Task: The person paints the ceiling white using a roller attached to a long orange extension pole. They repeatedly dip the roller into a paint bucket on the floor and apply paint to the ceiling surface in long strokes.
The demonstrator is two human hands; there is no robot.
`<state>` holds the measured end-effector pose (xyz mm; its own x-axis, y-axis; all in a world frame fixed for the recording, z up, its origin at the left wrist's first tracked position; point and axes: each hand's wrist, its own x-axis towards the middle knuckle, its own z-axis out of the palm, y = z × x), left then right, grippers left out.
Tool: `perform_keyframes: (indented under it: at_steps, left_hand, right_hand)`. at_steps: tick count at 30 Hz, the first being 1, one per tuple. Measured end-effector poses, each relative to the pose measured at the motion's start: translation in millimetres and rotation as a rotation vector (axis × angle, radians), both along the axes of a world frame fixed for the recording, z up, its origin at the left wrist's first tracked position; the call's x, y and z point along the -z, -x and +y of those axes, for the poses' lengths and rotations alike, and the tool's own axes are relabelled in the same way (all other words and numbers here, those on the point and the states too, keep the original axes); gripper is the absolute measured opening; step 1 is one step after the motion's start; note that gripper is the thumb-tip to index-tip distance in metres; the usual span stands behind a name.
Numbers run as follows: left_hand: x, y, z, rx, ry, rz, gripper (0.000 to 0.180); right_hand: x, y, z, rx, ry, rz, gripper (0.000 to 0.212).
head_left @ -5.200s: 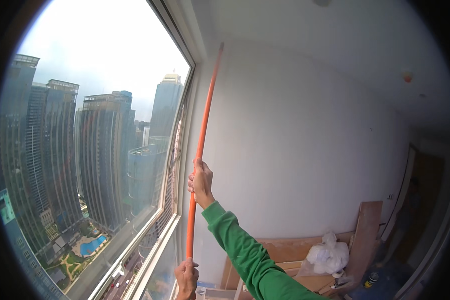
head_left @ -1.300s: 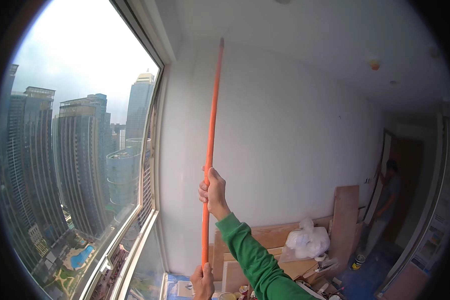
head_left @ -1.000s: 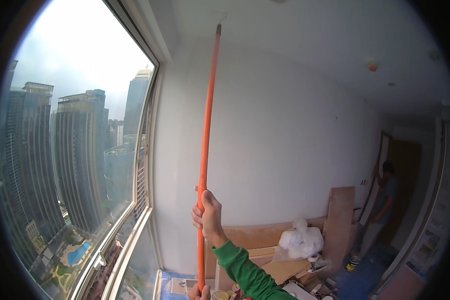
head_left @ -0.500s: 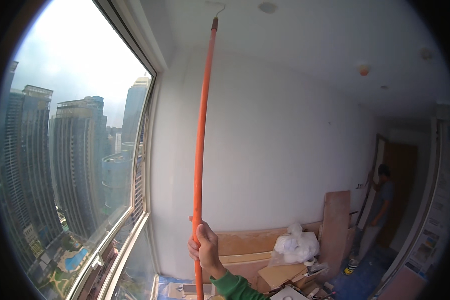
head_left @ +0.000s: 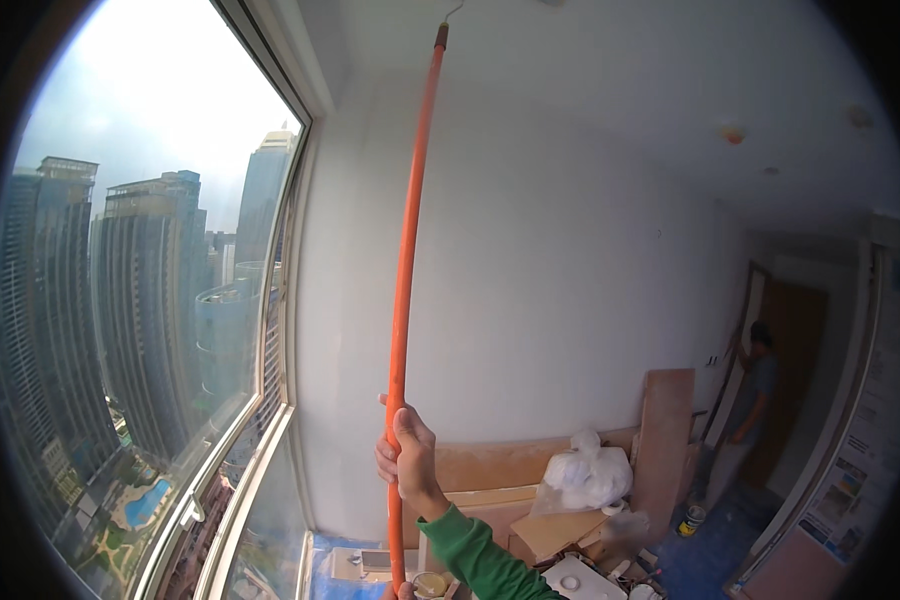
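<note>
My right hand [head_left: 407, 462], in a green sleeve, grips a long orange pole [head_left: 407, 250] at about chest height. The pole rises almost upright to the white ceiling [head_left: 590, 80], and a thin wire frame shows at its top end [head_left: 448, 14]. Only a sliver of my left hand [head_left: 398, 592] shows at the lower edge, on the pole's bottom end. The pole stands in front of the white wall [head_left: 530, 280], just right of the window.
A large window [head_left: 160, 330] on the left overlooks towers. Wooden boards [head_left: 510, 470], a white plastic bag [head_left: 585, 478], cardboard and small tins lie along the wall. Blue sheeting [head_left: 710, 560] covers the floor. Another person [head_left: 750, 400] stands at a brown door on the right.
The view has tilted upward and the pole's tip has risen toward the ceiling. My right hand sits lower in view, and my left hand has dropped to the lower edge.
</note>
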<state>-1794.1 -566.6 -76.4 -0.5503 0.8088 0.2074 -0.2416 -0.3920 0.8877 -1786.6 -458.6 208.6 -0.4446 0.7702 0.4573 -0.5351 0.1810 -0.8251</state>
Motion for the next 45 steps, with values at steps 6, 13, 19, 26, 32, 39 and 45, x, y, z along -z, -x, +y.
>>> perform_keyframes:
  at_steps: [6,13,19,26,32,39,45]
  left_hand:
    - [-20.5,26.7,27.5,-0.014,0.019,0.147,0.028]
    - [-84.6,55.8,69.4,0.001,0.023,0.099,0.036]
    - [-134.6,77.3,96.8,0.086,0.013,0.069,0.038]
    - [-173.1,94.0,123.4,0.134,-0.014,0.075,0.039]
    - [-138.7,75.1,128.2,0.084,0.068,0.127,0.043]
    - [-150.4,53.6,147.3,0.098,0.017,0.155,0.043]
    - [-100.7,27.1,141.7,0.015,0.006,0.265,0.041]
  right_hand:
    - [-22.2,25.3,38.8,0.023,0.006,0.000,0.050]
    - [-64.4,54.8,91.8,0.053,0.014,0.003,0.046]
    - [-92.3,75.6,138.2,0.083,0.025,0.008,0.045]
    - [-113.8,92.4,183.8,0.089,0.027,0.013,0.039]
    - [-89.0,70.9,179.8,0.107,0.061,-0.012,0.046]
    - [-109.7,48.9,189.2,0.144,0.016,0.012,0.042]
    - [-77.0,21.8,157.3,0.178,-0.018,-0.023,0.046]
